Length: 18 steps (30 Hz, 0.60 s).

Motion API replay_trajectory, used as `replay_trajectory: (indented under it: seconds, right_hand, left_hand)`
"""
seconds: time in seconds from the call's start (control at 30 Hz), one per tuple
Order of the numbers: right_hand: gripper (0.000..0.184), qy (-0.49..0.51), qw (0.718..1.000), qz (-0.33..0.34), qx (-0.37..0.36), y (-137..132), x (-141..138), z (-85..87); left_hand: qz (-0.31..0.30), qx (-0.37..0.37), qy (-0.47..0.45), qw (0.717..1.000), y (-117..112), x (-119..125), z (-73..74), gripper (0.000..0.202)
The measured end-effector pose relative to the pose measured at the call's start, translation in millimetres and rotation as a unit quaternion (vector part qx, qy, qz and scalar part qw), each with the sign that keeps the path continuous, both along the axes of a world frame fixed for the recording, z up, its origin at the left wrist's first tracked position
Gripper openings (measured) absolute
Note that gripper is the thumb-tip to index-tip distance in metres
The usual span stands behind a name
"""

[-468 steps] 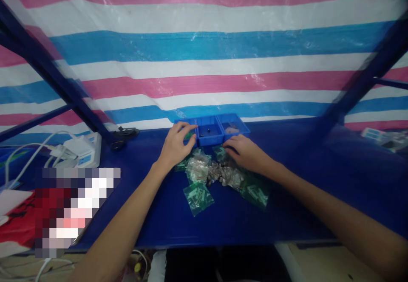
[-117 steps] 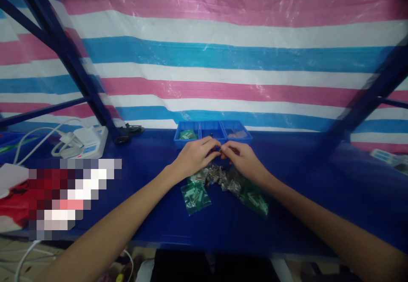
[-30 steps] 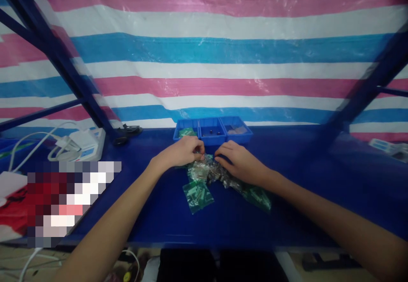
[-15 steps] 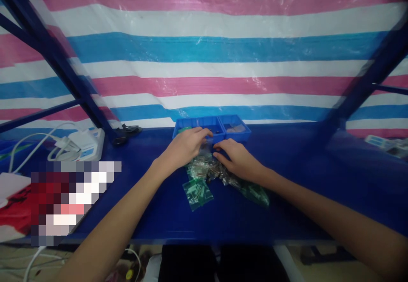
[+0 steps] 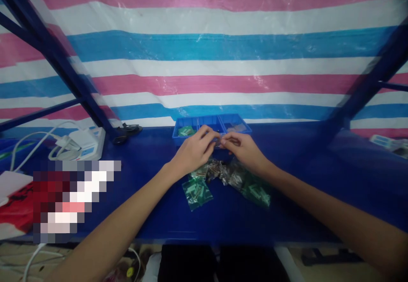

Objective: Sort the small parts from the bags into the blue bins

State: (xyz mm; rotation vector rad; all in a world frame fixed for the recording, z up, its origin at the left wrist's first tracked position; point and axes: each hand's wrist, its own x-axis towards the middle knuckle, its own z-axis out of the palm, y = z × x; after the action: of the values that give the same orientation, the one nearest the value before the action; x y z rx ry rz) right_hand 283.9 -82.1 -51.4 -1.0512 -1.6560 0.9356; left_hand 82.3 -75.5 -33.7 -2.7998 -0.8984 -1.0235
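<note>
My left hand [image 5: 199, 148] and my right hand [image 5: 244, 150] meet just in front of the blue divided tray [image 5: 178, 142]. Both have their fingers pinched on a small clear plastic bag [image 5: 219, 144], mostly covered by the fingertips; what is inside it cannot be made out. Below the hands lies a pile of clear bags [image 5: 219, 171] with small metal parts. Nearer me is a green-tinted bag [image 5: 196, 192] of small pieces, and another green bag [image 5: 256, 192] rests under my right forearm. The tray's left compartment holds a green bag [image 5: 185, 131].
On the left are a white power strip [image 5: 95, 144] with cables, a black item [image 5: 123, 137], a red and white packet [image 5: 15, 205] and a blurred-out patch. Blue frame posts [image 5: 360, 86] slant up at both sides, before a striped sheet [image 5: 204, 46].
My left hand has moved right and my right hand slightly up and right, so their fingertips now come together on the clear bag. More of the tray's left compartment shows.
</note>
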Motion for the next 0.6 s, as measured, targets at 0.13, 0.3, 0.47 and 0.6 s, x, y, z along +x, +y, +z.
replay_trajectory:
  seconds: [0.13, 0.3, 0.47, 0.6]
  right_hand:
    - [0.021, 0.030, 0.999, -0.025, -0.016, 1.6, 1.6, -1.6]
    - [0.024, 0.066, 0.996, -0.022, -0.054, 0.4, 1.0, -2.0]
    - [0.021, 0.059, 0.996, -0.013, -0.066, -0.9, -0.2, 0.8]
    - [0.024, 0.037, 0.998, -0.010, -0.046, -0.4, -0.4, 0.2]
  left_hand:
    - [0.018, -0.017, 0.032, 0.999, 1.0, -0.5, -6.1, 0.035]
    - [0.017, 0.020, 0.037, 0.999, 5.6, -2.8, -8.0, 0.039]
    - [0.029, 0.040, 0.023, 0.999, 6.8, -3.5, -7.8, 0.029]
    - [0.027, 0.045, 0.011, 0.999, 7.6, -2.5, -9.8, 0.026]
